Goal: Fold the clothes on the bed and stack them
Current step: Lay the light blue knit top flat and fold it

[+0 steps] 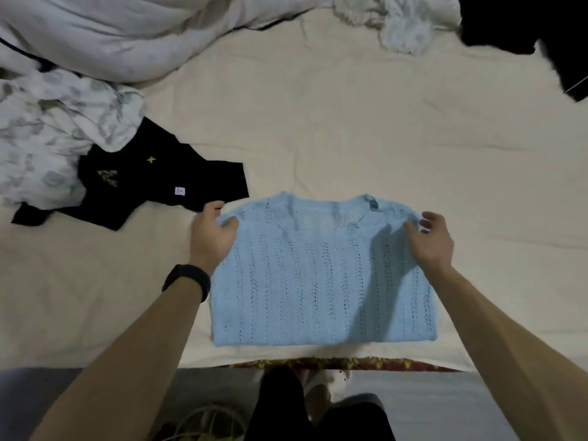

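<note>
A light blue knitted sweater [321, 281] lies folded into a rectangle near the front edge of the bed, neckline away from me. My left hand [213, 233] grips its far left corner, thumb over the knit. My right hand [431, 240] pinches the far right corner, and its fingers are blurred. A black T-shirt [152, 183] with a small yellow mark lies unfolded to the left, just beyond my left hand. A white garment with grey print [54, 135] is crumpled at the far left, partly over the black shirt.
The cream bed sheet [350, 122] stretches flat beyond the sweater. A grey-white duvet [111, 36] is bunched at the back left. A pale crumpled garment [410, 27] and a black garment [547, 36] lie at the back right. The bed's front edge runs just below the sweater.
</note>
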`<action>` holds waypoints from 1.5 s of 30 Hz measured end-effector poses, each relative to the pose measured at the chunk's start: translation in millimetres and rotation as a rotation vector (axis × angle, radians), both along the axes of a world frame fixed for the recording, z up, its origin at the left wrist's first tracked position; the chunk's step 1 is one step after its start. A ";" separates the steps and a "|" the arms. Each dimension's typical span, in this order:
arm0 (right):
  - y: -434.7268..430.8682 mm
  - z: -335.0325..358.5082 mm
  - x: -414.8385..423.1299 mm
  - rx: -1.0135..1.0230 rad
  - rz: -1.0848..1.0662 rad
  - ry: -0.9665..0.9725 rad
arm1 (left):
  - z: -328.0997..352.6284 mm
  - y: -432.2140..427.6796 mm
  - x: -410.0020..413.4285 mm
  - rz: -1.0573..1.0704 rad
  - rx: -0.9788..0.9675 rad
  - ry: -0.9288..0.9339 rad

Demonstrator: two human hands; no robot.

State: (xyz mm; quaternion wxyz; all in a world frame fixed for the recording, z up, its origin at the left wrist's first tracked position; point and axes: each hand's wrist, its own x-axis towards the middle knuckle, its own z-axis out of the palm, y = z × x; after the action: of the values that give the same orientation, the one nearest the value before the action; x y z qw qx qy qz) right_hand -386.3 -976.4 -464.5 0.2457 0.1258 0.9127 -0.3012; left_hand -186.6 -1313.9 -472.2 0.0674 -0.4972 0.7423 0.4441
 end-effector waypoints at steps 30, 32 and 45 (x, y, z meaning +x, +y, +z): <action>47.2 -51.8 -20.5 -0.080 -0.194 -0.047 | -22.2 -0.7 8.6 0.187 -0.211 -0.205; 47.0 -55.7 -24.9 -0.104 -0.177 0.009 | -21.8 -3.6 6.2 0.159 -0.266 -0.187; 46.5 -46.0 -56.9 -0.145 -0.286 0.238 | -8.3 -20.8 -20.2 0.337 -0.437 0.099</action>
State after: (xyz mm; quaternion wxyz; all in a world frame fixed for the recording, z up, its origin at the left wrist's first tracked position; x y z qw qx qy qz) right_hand -443.3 -929.9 -510.5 0.0991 0.1994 0.8841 -0.4108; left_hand -206.9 -1334.8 -480.5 -0.1524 -0.5941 0.7297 0.3023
